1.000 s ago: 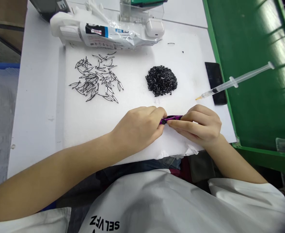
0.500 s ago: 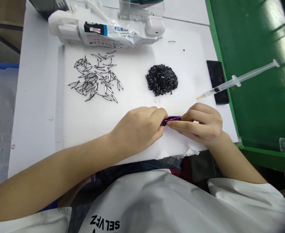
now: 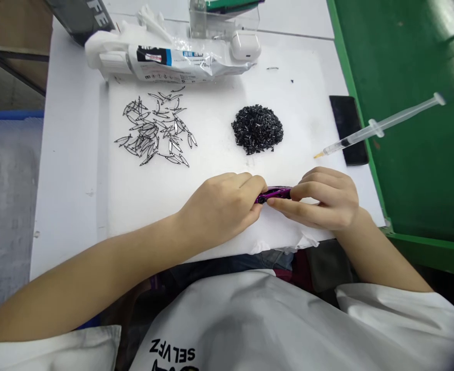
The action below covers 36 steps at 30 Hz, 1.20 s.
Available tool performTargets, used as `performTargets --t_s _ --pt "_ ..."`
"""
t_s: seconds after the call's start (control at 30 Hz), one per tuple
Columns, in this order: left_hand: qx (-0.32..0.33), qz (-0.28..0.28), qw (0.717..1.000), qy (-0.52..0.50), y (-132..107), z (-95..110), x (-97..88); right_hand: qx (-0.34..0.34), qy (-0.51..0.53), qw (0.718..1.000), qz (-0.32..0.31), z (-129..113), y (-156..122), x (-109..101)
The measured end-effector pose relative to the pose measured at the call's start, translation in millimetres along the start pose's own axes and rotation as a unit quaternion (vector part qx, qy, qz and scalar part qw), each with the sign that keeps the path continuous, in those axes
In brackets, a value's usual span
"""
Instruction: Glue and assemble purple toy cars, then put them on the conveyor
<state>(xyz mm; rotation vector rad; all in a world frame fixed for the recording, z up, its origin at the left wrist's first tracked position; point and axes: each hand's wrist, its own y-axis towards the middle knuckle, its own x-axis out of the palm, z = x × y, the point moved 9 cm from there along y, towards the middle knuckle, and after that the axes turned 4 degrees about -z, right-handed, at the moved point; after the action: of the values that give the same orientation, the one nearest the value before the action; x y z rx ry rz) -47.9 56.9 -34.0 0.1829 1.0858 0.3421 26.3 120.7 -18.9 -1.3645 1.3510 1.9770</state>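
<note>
1. Thin black-and-clear slivers lie scattered on a white foam board.
2. The left hand pinches the car's left end.
3. A heap of black bits sits toward the far side.
4. A purple toy car is held above the board's near half.
5. The right hand grips its right end, fingers curled.
6. A syringe lies farthest right.

The left hand and right hand meet in front, both curled inward, pinching.
</note>
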Motion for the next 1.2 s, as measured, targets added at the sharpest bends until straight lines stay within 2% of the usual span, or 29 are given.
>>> performTargets --t_s 0.13,0.23,0.33,0.43,0.57,0.7,0.77,0.83,0.9,0.93,1.0,1.07,1.1,1.2 --pt "-0.01 -0.021 1.0 -0.011 0 -1 2.9 0.042 0.039 0.996 0.073 7 -3 -15" --pt "-0.001 -0.071 0.997 -0.006 0 2 9.4 0.103 0.084 0.984 0.117 17 0 -30" --pt "0.018 -0.14 0.99 0.028 0 7 16.7 0.179 0.109 0.976 0.063 31 17 -28" --pt "0.034 -0.214 0.972 0.086 -2 16 19.4 0.218 0.109 0.969 -0.044 41 40 -6" --pt "0.033 -0.266 0.955 0.127 -15 38 6.2 0.223 0.14 0.955 -0.139 49 73 38" --pt "0.067 -0.251 0.965 0.048 -48 76 -6.5 0.182 0.102 0.954 -0.214 49 102 83" --pt "0.063 -0.273 0.959 -0.028 -71 86 4.5 0.172 0.075 0.952 -0.24 50 111 98" --pt "-0.012 -0.319 0.941 -0.113 -95 78 30.0 0.169 0.058 0.951 -0.252 51 117 107" --pt "-0.129 -0.344 0.914 -0.172 -118 56 61.2 0.165 0.045 0.95 -0.261 51 121 111" --pt "-0.194 -0.339 0.903 -0.18 -129 42 75.5 0.162 0.037 0.949 -0.267 51 122 111" --pt "-0.329 -0.286 0.885 -0.163 -147 11 95.1 0.164 0.019 0.949 -0.27 51 122 105" --pt "-0.415 -0.215 0.871 -0.152 -159 -12 106.2 0.185 0.015 0.949 -0.255 50 119 88" --pt "-0.431 -0.185 0.868 -0.163 -160 -18 111.0 0.199 0.018 0.949 -0.242 48 116 75" --pt "-0.425 -0.119 0.864 -0.241 -155 -26 121.0 0.235 0.054 0.954 -0.175 31 96 22"
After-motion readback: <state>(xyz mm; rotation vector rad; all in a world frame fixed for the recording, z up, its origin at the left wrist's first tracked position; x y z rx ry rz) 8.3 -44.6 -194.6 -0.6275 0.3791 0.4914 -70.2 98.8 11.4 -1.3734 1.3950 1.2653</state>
